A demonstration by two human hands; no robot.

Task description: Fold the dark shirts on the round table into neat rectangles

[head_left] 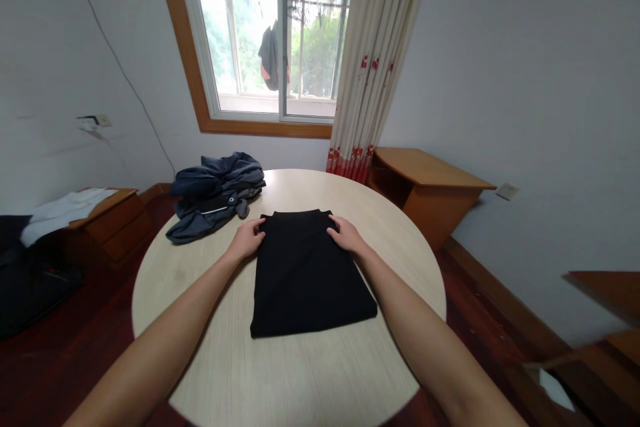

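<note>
A black garment (310,273), folded into a flat, nearly rectangular shape, lies on the round pale table (300,380). Its wider edge is toward me and its narrower edge faces the window. My left hand (249,239) grips the far left corner, thumb and forefinger at the cloth's edge. At the far right corner my right hand (346,235) holds the cloth in the same way. Some of the fingertips on both hands are hard to make out. What kind of garment it is cannot be told from the folds.
A crumpled heap of dark blue-grey clothes (217,193) lies at the table's back left. Beyond the table are a window (245,33), a curtain (370,60) and a wooden cabinet (430,170). To the left stands a low drawer unit (117,227) with white cloth on top.
</note>
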